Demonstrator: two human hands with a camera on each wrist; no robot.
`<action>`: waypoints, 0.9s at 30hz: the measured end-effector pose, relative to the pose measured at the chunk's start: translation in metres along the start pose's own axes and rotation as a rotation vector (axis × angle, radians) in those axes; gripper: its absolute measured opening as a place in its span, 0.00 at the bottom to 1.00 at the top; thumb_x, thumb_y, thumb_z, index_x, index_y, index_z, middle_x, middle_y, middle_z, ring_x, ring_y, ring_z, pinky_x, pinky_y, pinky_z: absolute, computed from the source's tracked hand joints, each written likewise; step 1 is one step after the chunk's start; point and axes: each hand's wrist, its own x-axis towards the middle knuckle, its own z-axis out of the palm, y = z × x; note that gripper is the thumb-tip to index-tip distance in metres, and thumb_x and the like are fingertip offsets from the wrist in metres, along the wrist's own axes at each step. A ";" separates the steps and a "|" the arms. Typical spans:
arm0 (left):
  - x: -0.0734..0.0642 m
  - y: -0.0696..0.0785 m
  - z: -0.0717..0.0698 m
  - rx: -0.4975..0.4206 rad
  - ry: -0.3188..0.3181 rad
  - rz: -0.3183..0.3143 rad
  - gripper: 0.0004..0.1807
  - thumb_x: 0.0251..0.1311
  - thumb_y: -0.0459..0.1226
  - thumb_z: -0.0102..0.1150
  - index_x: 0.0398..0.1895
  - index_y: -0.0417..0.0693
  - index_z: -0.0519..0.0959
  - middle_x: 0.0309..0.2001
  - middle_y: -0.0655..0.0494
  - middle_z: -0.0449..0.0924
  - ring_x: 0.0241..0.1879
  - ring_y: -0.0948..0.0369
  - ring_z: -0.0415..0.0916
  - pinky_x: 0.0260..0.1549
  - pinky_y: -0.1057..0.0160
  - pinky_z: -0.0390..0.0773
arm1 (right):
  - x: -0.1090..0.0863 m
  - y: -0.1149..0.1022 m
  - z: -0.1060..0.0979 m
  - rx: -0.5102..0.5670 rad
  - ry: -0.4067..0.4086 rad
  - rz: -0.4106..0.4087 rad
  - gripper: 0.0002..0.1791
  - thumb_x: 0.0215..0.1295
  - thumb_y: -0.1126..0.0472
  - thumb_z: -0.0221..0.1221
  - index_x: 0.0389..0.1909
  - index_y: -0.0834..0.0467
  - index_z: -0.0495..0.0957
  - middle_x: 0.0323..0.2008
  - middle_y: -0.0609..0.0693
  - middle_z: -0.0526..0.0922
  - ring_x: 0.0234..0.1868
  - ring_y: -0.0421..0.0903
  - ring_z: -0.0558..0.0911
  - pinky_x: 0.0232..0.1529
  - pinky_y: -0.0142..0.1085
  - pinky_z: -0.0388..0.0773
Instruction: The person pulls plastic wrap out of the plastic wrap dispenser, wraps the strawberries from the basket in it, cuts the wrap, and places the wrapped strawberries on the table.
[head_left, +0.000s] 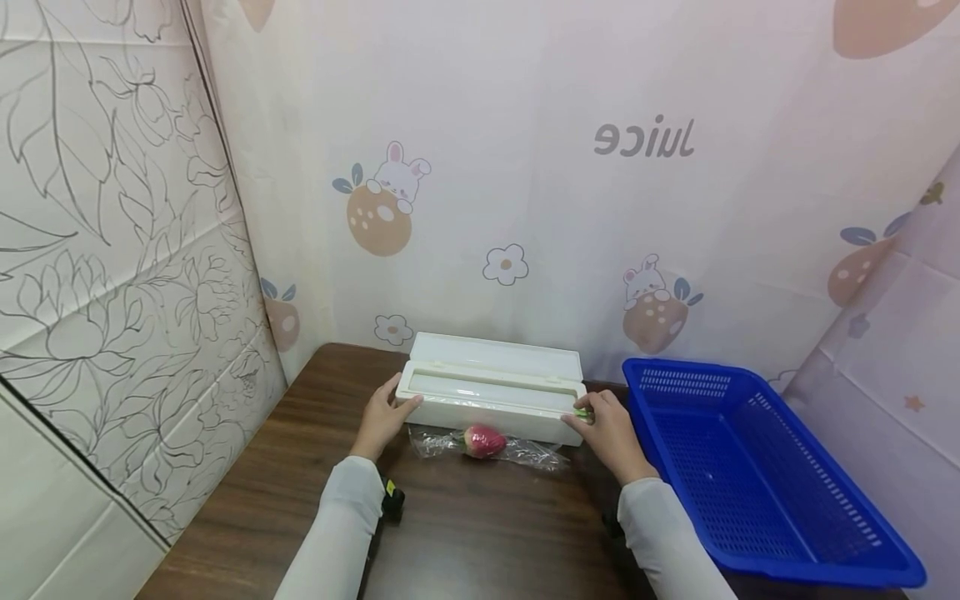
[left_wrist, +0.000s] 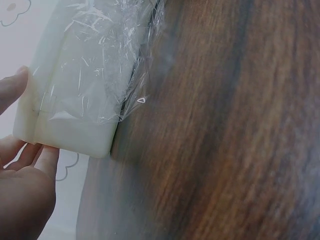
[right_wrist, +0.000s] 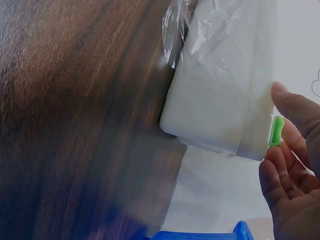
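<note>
A long white cling film dispenser [head_left: 480,411] lies at the back of the table, its lid [head_left: 495,353] raised behind it. Clear cling film [left_wrist: 95,65] hangs down the front onto the table. My left hand [head_left: 380,419] grips the left end, thumb at the top front edge and fingers at the end face. At the right end, my right hand [head_left: 613,435] pinches the small green slide cutter [right_wrist: 276,131], its thumb by the dispenser's edge. A pink-red, strawberry-like fruit [head_left: 483,441] sits at the film in front of the dispenser; whether under or on it I cannot tell.
To the right stands a blue plastic basket [head_left: 750,562] with perforated walls. Brown wood-grain table [head_left: 480,533] stretches toward me. Printed curtains [head_left: 510,167] rise close behind the dispenser and along both sides.
</note>
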 end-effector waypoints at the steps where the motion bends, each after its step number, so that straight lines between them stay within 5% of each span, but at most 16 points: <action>1: 0.000 0.000 0.000 0.000 0.001 -0.002 0.42 0.56 0.48 0.62 0.70 0.43 0.56 0.70 0.42 0.53 0.67 0.51 0.50 0.64 0.52 0.60 | 0.000 0.001 -0.001 0.005 -0.008 -0.003 0.17 0.51 0.51 0.68 0.33 0.59 0.78 0.32 0.54 0.74 0.30 0.45 0.72 0.32 0.43 0.77; 20: 0.004 -0.002 -0.003 -0.008 -0.002 -0.018 0.43 0.53 0.51 0.64 0.69 0.47 0.58 0.70 0.48 0.56 0.66 0.54 0.54 0.63 0.53 0.63 | 0.003 0.002 -0.007 -0.013 -0.045 -0.116 0.11 0.50 0.59 0.69 0.34 0.58 0.81 0.31 0.49 0.75 0.28 0.41 0.72 0.29 0.40 0.78; 27: 0.003 -0.003 -0.002 -0.013 -0.001 -0.017 0.43 0.53 0.51 0.64 0.69 0.47 0.58 0.70 0.48 0.56 0.66 0.54 0.55 0.63 0.53 0.64 | 0.003 0.005 -0.003 0.001 -0.038 -0.244 0.10 0.49 0.65 0.68 0.34 0.58 0.81 0.32 0.49 0.77 0.32 0.42 0.76 0.32 0.41 0.81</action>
